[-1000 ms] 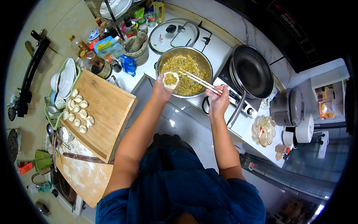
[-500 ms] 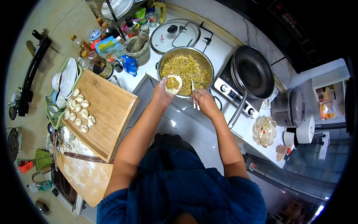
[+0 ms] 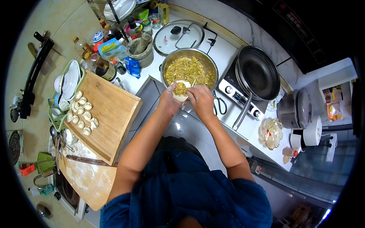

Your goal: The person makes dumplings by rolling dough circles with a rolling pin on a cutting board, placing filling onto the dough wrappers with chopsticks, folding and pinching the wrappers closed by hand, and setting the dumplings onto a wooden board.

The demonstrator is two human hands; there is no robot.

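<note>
A round dough wrapper (image 3: 180, 91) with a mound of chopped yellow-green filling lies in my left hand (image 3: 168, 100), its fingers around the wrapper's edge. My right hand (image 3: 201, 99) is closed at the wrapper's right edge. Chopsticks are partly visible under its fingers, mostly hidden. Both hands are at the near rim of a steel bowl (image 3: 215, 72) of the same filling. On the left, several folded dumplings (image 3: 81, 110) sit in a wooden tray (image 3: 110, 110).
A floured board (image 3: 93, 178) with a rolling pin (image 3: 89, 160) lies below the tray. Behind the bowl are a glass lid (image 3: 178, 38) and a stone mortar (image 3: 140, 51). To the right, a black pan (image 3: 258, 72) rests on an induction cooker (image 3: 239, 97). Scissor-like black handles (image 3: 220, 105) show beside the bowl.
My right hand has moved left from over the bowl's right side to the wrapper, and the chopsticks are now mostly hidden. My left hand has shifted slightly right and nearer my body.
</note>
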